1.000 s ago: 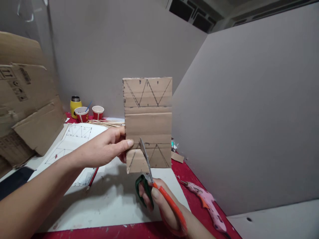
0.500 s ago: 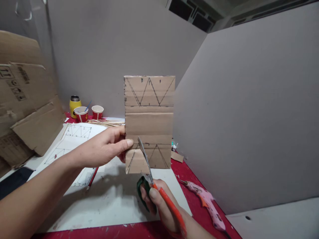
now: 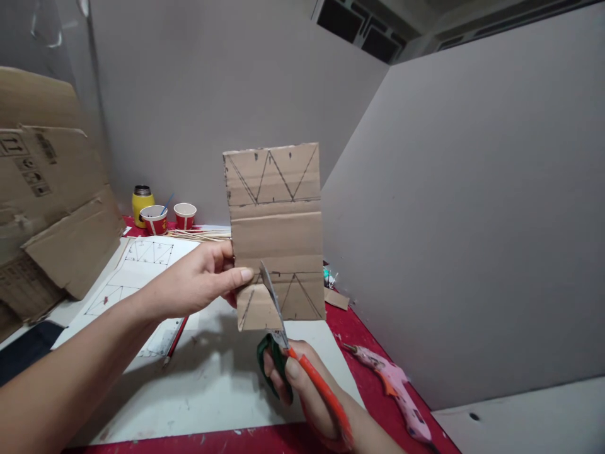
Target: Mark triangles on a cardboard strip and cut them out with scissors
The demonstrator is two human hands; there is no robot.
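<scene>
A brown cardboard rectangle (image 3: pixel 278 236) stands upright before me, with dark zigzag lines drawn near its top and bottom. My left hand (image 3: pixel 208 277) grips its left edge, thumb on the front face. In my right hand (image 3: pixel 302 384) are scissors (image 3: pixel 324 391) with an orange and a dark green handle. Their blades cross the lower part of the cardboard along a slanted cut, with one blade tip showing in front of it. The piece left of the cut is bent a little out of line with the rest.
A pink glue gun (image 3: pixel 394 388) lies on the red table edge at right. Behind are a yellow bottle (image 3: pixel 142 203), red cups (image 3: pixel 184 215) and thin sticks (image 3: pixel 201 234). Drawn paper (image 3: pixel 118 274) and a red pencil (image 3: pixel 176 342) lie left; folded cardboard (image 3: pixel 57 189) stands far left.
The top of the cardboard has tilted to the left, while its bottom edge has stayed nearly in place. Both hands keep their hold, and the scissors have shifted very slightly left.
</scene>
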